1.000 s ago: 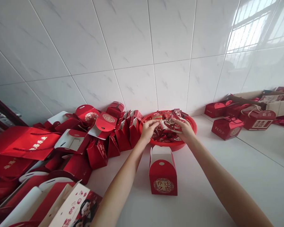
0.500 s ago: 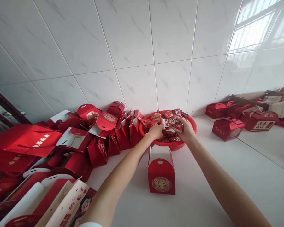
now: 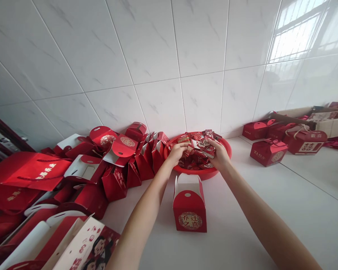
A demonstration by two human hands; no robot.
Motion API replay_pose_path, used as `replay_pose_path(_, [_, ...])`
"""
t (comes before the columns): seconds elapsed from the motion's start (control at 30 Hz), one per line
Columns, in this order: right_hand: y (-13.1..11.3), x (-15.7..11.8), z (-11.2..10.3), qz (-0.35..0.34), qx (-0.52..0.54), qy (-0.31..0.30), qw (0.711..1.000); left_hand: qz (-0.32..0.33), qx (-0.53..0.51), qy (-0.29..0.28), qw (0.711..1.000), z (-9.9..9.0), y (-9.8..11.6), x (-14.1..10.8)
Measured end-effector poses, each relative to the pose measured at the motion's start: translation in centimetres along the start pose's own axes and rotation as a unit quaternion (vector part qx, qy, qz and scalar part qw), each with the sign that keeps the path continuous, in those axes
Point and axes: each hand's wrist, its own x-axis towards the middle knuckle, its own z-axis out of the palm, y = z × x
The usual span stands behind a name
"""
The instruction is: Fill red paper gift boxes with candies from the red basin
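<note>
A red round basin (image 3: 207, 173) stands by the tiled wall, filled with red wrapped candies (image 3: 194, 161). Over its right side my right hand (image 3: 221, 154) is closed on a few dark red and white candy packets (image 3: 208, 148). My left hand (image 3: 177, 153) reaches over the basin's left side, its fingers bent against a red and gold candy packet (image 3: 184, 139); the fingertips are partly hidden. In front of the basin, between my forearms, an open red gift box (image 3: 190, 202) with gold lettering stands upright. Its inside cannot be seen.
Many red gift boxes (image 3: 114, 183) crowd the left side, with a red bag (image 3: 30, 170) lying on top. To the right stand closed red boxes (image 3: 269, 153) and a cardboard carton (image 3: 334, 128). The tiled wall (image 3: 157, 101) rises behind the white counter (image 3: 228, 221).
My left hand has shifted from the basin's middle front to its left side, at the red and gold packet. The right hand stays over the basin with its packets. The view has shifted slightly.
</note>
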Motion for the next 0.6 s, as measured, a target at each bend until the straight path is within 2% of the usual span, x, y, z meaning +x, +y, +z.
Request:
replay_pose_path(0.07, [0.0,-0.1,0.0,0.007,-0.009,-0.001,1.0,0.001,-0.109,0.014,0.994,-0.4,-0.1,-0.2])
replay_pose_path(0.13, [0.0,-0.2,0.1,0.011,-0.021,0.003,1.0,-0.008,-0.233,0.021,0.972,-0.6,-0.1,-0.5])
replay_pose_path(0.2, [-0.1,-0.3,0.1,0.014,-0.039,0.005,0.999,-0.018,-0.312,0.027,0.95,-0.7,-0.1,-0.7])
replay_pose_path(0.37, [0.0,-0.5,0.2,0.029,-0.1,-0.014,0.994,-0.005,-0.331,0.037,0.943,-0.4,0.2,-1.1])
replay_pose_path(0.5, [0.2,-0.7,0.3,0.034,-0.135,-0.012,0.99,0.041,-0.325,0.036,0.944,-0.3,0.3,-1.2])
replay_pose_path(0.6, [0.3,-0.9,0.5,0.019,-0.153,-0.034,0.987,0.06,-0.307,0.05,0.948,-0.2,0.5,-1.4])
